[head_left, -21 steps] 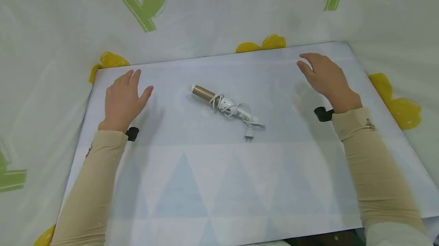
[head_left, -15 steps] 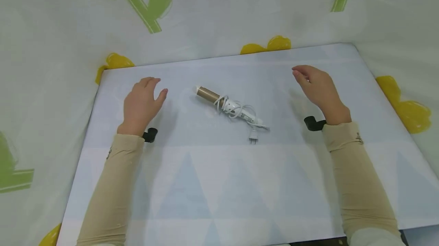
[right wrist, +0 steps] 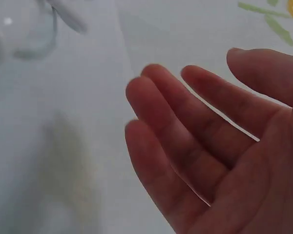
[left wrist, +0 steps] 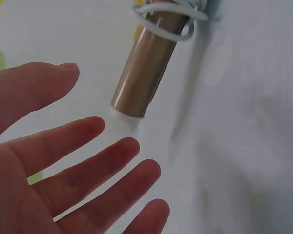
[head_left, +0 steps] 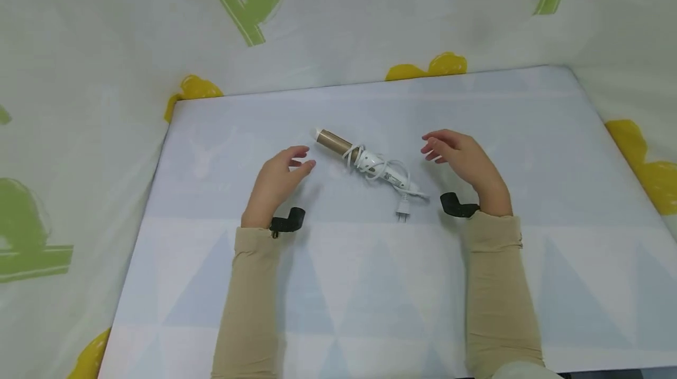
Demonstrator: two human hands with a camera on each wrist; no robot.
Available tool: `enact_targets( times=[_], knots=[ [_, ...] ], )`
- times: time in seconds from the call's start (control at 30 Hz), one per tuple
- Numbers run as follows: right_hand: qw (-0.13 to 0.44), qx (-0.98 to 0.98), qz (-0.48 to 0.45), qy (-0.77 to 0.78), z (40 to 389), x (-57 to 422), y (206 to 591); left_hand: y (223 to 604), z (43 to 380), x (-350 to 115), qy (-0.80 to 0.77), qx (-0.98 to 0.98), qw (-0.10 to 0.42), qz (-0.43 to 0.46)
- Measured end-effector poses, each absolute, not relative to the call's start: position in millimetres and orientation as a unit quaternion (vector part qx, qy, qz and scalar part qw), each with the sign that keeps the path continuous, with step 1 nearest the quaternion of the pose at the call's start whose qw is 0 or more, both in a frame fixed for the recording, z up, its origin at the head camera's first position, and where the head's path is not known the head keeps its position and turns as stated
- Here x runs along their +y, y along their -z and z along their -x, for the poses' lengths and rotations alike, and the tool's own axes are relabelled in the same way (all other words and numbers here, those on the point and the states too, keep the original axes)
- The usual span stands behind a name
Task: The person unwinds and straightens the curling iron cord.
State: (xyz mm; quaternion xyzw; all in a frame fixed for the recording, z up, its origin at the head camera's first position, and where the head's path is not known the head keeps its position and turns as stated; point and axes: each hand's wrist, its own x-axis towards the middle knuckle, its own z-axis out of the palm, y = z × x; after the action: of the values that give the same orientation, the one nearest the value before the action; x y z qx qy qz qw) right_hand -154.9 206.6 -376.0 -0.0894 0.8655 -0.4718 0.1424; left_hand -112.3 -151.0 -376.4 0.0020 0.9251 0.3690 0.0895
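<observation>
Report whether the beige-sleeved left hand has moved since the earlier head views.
Yes: against the pale, triangle-patterned tabletop, the left hand has moved right and slightly down in view, closer to the gold-and-white cylindrical curling wand.

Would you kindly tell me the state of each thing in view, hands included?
Left hand: fingers relaxed, holding nothing.
Right hand: fingers relaxed, holding nothing.
Curling iron: lying on its side on the table, untouched, unplugged.
Cord: loosely wound around the iron.
Plug: out of any socket, prongs bare.
Table: covered with a patterned surface.
</observation>
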Motion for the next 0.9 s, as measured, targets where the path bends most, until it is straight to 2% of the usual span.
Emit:
enact_targets(
  times=[0.23,0.47,0.7,0.9],
  knots=[
    [0.225,0.827,0.087,0.508,149,193,398,387,114,-141,-0.399,0.906,0.141,0.009],
    [0.269,0.847,0.143,0.436,142,144,415,406,115,-137,-0.444,0.864,0.239,0.016],
    [0.263,0.865,0.165,0.394,139,119,417,416,117,-120,-0.5,0.839,0.213,0.025],
    [0.217,0.884,0.164,0.381,143,114,414,418,125,-108,-0.525,0.83,0.19,0.02]
  ],
)
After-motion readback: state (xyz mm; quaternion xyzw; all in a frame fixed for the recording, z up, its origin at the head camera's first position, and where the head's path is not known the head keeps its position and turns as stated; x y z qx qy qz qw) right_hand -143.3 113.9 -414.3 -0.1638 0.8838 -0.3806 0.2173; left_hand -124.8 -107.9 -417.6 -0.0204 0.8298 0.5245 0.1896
